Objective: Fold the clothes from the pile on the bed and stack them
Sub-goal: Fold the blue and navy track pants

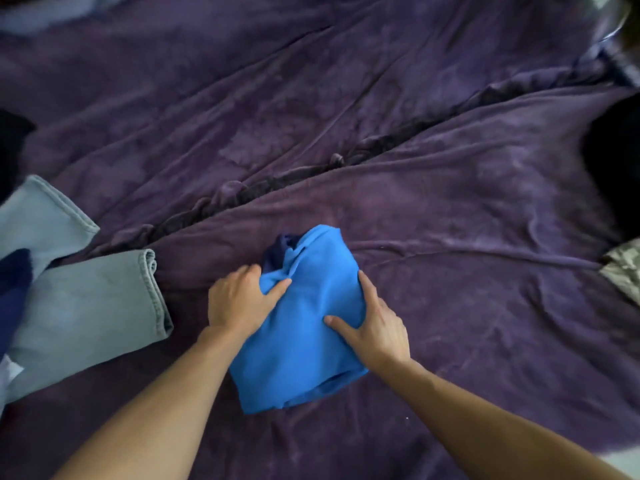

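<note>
A bright blue garment (pixel 304 344) lies folded into a compact bundle on the purple bedspread (pixel 450 209), with a dark navy patch showing at its far left corner. My left hand (pixel 239 299) holds the bundle's left side, thumb on top and fingers round the edge. On the right side my right hand (pixel 374 327) does the same, thumb pressing into the top and fingers wrapped along the edge. Both forearms reach in from the bottom of the view.
Light grey-blue jeans (pixel 86 299) lie at the left with their leg hems toward the middle, a navy item (pixel 14 292) over them. A black garment (pixel 616 168) and a camouflage-patterned piece (pixel 623 271) sit at the right edge. Another black item (pixel 10 150) is far left.
</note>
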Demonstrator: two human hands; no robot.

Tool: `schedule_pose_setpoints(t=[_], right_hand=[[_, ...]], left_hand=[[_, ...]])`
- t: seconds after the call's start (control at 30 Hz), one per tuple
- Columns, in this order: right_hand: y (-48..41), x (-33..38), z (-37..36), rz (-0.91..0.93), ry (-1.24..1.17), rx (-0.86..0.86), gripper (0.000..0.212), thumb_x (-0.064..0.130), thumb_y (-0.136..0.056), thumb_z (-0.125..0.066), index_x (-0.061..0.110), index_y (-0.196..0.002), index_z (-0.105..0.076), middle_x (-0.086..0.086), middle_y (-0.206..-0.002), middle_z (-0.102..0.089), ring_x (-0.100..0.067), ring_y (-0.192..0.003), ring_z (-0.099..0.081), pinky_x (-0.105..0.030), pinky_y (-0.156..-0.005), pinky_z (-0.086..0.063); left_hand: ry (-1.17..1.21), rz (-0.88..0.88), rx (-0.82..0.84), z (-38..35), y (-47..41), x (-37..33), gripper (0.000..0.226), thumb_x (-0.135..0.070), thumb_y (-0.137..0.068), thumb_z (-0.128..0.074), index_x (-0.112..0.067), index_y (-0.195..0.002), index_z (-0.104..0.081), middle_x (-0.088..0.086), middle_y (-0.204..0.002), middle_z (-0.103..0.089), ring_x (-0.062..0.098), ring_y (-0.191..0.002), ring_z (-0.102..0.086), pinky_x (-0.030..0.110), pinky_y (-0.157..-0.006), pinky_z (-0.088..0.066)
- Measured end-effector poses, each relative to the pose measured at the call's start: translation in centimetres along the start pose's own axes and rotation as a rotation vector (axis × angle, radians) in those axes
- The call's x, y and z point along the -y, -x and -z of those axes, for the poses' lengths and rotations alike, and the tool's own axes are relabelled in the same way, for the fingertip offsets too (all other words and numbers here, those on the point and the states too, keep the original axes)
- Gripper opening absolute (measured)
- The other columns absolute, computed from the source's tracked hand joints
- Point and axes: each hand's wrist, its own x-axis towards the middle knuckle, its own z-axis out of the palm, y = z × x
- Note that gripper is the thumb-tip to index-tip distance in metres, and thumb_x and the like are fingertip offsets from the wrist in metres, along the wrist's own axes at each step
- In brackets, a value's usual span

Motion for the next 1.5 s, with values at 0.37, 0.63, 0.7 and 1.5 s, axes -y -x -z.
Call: schedule_pose_setpoints(t=[0.37, 0.63, 0.7, 1.5], right_hand=[[6.4, -13.8, 18.0, 0.084, 0.227, -0.001, 0.091, 0.081, -0.075, -0.045, 0.049, -0.148, -0.002, 0.007, -0.116, -0.051, -0.027, -0.097, -0.062, -0.038, -0.078, -0.047], [4.0, -26.6, 35.4, 0.097, 0.225, -0.094, 0.091, 0.082, -0.075, -0.042, 0.049, -0.149, 0.0, 0.006, -0.131, -0.05, -0.025, -0.106, -0.061, -0.038, -0.082, -0.049], [3.0, -28.1, 38.9, 0.106, 0.221, -0.13, 0.091, 0.083, -0.075, -0.041, 0.049, -0.148, 0.0, 0.005, -0.125, -0.052, -0.025, -0.102, -0.062, -0.039, -0.08, -0.05], [-32.6, -22.4, 56.1, 0.164, 0.106, -0.452, 0.092, 0.076, -0.071, -0.058, 0.044, -0.147, -0.018, 0.0, -0.143, -0.047, -0.029, -0.123, -0.051, -0.042, -0.092, -0.046]], left_hand=[[0.07, -0.027, -0.029, 3.7, 8.9, -20.4, 0.048, -0.05, -0.072, -0.075, -0.013, -0.058, -0.048, 0.003, -0.058, -0.057, 0.031, -0.052, -0.059, 0.03, -0.045, -0.039], [0.202, -0.024, -0.13, 6.2, 7.3, -42.1, 0.047, -0.055, -0.081, -0.064, -0.015, -0.063, -0.046, 0.0, -0.064, -0.06, 0.026, -0.058, -0.06, 0.029, -0.051, -0.034], [0.227, -0.043, -0.158, 7.4, 6.1, -45.8, 0.048, -0.055, -0.082, -0.062, -0.016, -0.062, -0.041, 0.0, -0.064, -0.058, 0.026, -0.058, -0.058, 0.028, -0.051, -0.031], [0.081, -0.19, -0.48, 14.5, -33.6, -58.4, 0.047, -0.055, -0.088, -0.053, -0.008, -0.092, -0.055, 0.015, -0.101, -0.061, 0.039, -0.093, -0.057, 0.041, -0.067, -0.033]])
